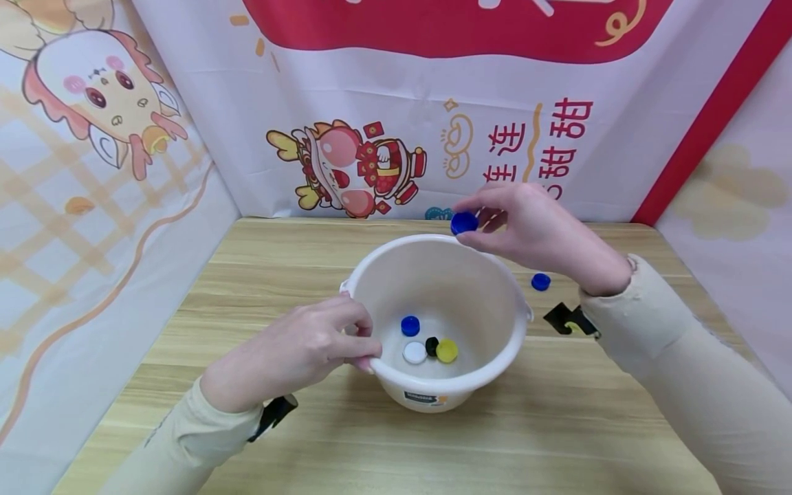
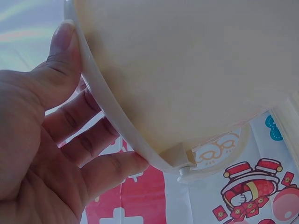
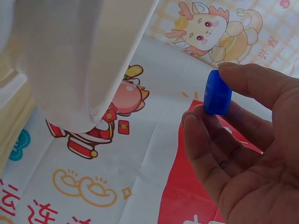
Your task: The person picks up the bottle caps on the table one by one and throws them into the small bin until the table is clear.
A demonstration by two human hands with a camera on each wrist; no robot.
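A white bucket stands on the table, its left rim gripped by my left hand. In the left wrist view the thumb of my left hand lies on the rim and the fingers lie under it outside. Above the bucket's far right rim, my right hand pinches a blue cap. The right wrist view shows the cap between thumb and fingers of my right hand. Inside the bucket lie a blue cap, a white cap, a black cap and a yellow cap.
Another blue cap lies on the wooden table, right of the bucket. Printed cloth hangs behind the table's back edge and along both sides. The bucket's handle joint shows near my left fingers.
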